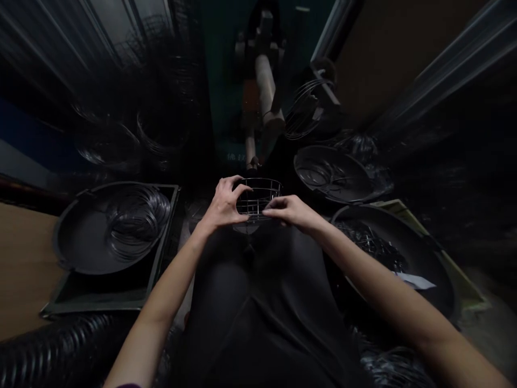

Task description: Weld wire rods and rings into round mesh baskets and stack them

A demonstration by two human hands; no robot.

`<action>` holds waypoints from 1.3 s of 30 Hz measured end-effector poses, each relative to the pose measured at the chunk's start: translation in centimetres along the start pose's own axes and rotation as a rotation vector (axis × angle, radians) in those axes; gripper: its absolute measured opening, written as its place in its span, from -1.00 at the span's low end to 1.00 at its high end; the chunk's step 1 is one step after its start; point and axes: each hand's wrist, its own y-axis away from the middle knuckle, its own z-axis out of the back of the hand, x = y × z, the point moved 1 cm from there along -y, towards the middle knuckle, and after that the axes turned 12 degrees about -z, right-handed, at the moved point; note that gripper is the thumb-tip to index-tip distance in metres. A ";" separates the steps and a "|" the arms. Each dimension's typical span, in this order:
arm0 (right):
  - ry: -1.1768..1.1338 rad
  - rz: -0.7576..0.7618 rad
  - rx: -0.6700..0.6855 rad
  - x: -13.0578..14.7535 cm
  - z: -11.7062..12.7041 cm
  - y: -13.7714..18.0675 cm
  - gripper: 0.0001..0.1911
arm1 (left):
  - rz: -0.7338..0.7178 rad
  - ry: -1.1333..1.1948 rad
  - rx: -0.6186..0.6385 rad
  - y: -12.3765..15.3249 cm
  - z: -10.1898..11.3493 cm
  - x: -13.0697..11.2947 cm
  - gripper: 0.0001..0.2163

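A small round wire basket (262, 188), made of thin metal rings joined by upright wires, is held up in front of my knees. My left hand (226, 203) curls around its left side, thumb low and fingers along the upper rings. At the lower right of the basket, my right hand (291, 209) is closed in a pinch near the wires. Whether a separate piece of wire sits between those fingertips is too small to make out. The basket's far lower part is dark.
A machine with a pale cylindrical arm (265, 86) stands straight ahead. To the left, a black basin (81, 237) holds wire rings (139, 221). On the right are a basin of small wire pieces (428, 269) and another basin (359, 186). Stacked rings (56, 345) lie lower left.
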 end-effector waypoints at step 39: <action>0.790 0.419 -0.713 0.3 1.7 -4.2 -0.78 | 0.167 0.131 -0.049 -5.9 0.5 4.4 -0.40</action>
